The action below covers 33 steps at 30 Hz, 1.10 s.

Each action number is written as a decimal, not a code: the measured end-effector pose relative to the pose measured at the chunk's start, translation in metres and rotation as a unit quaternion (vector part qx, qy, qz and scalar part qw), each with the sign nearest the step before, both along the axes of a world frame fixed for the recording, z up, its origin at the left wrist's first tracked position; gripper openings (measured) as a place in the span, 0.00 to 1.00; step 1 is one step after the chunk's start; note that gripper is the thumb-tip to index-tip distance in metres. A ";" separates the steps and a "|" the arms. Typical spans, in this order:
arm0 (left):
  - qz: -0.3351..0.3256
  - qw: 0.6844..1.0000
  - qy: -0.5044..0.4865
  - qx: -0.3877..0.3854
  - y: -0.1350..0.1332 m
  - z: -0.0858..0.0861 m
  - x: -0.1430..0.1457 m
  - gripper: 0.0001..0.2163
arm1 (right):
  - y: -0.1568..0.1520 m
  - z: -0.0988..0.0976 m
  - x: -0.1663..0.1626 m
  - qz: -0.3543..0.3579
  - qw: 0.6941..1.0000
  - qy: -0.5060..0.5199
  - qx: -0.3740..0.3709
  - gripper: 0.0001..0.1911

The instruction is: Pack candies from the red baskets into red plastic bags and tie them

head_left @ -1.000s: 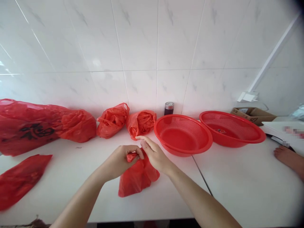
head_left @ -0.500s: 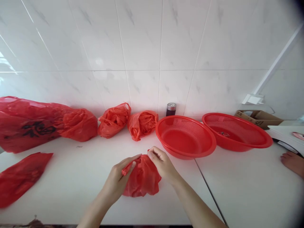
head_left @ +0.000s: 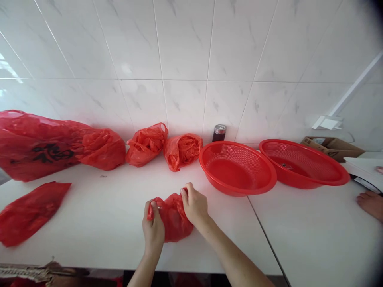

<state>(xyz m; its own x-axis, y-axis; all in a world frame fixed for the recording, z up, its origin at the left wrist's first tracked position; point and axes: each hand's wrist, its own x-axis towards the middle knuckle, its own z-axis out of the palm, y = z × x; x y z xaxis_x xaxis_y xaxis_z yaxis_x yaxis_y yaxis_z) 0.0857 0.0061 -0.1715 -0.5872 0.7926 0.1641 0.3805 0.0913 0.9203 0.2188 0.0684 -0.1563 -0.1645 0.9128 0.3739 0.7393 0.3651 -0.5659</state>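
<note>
The left hand (head_left: pixel 154 229) and right hand (head_left: pixel 196 204) are gripping opposite sides of a crumpled red plastic bag (head_left: pixel 177 221) at the frame's lower centre, over a white bench (head_left: pixel 113 227). A round red perforated plastic basin (head_left: pixel 231 175) is standing right of centre; a flattened red bag (head_left: pixel 32 211) is lying lower left.

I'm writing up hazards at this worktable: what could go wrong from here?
The translucent red plastic bag could tear, since the left hand and right hand grip it at opposite sides. The nearer red plastic colander might get nudged, as it sits just beyond the right hand.
</note>
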 end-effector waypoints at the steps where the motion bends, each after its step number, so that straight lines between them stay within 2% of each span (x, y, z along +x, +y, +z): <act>1: -0.010 1.000 0.025 -0.007 0.005 0.001 -0.001 0.19 | 0.001 -0.002 0.000 0.000 1.000 -0.024 -0.016 0.14; 4: -0.060 0.992 0.095 -0.056 0.024 -0.001 -0.014 0.15 | 0.013 -0.012 0.008 -0.039 0.995 -0.072 -0.065 0.12; 9: -0.127 0.957 0.219 -0.144 0.067 -0.010 -0.035 0.08 | 0.050 -0.032 0.022 -0.081 0.986 -0.107 -0.103 0.08; 13: -0.136 0.936 0.273 -0.174 0.091 -0.016 -0.035 0.11 | 0.068 -0.042 0.016 -0.097 0.982 -0.122 -0.105 0.09; 18: -0.122 0.937 0.281 -0.168 0.095 -0.022 -0.035 0.11 | 0.071 -0.049 0.011 -0.102 0.984 -0.114 -0.094 0.10; 22: -0.112 0.956 0.231 -0.145 0.074 -0.019 -0.041 0.10 | 0.068 -0.049 0.014 -0.122 0.986 -0.080 -0.087 0.13; 27: -0.153 0.974 0.149 -0.081 0.001 -0.009 -0.038 0.15 | 0.069 -0.047 0.013 -0.128 0.988 -0.001 -0.091 0.12; 30: -0.159 0.982 0.095 -0.029 -0.037 0.002 -0.035 0.16 | 0.071 -0.042 0.004 -0.107 0.987 0.068 -0.095 0.09; 33: -0.121 0.992 0.040 -0.021 -0.054 0.010 -0.042 0.18 | 0.072 -0.029 -0.007 -0.062 0.981 0.155 -0.095 0.08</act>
<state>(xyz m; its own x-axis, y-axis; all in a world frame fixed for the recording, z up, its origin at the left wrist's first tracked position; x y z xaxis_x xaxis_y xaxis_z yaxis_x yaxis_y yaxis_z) 0.0434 -0.0480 -0.1614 -0.3657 0.9158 0.1660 0.4670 0.0263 0.8839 0.2121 0.1405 -0.1852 0.0462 0.9768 0.2089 0.5535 0.1491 -0.8194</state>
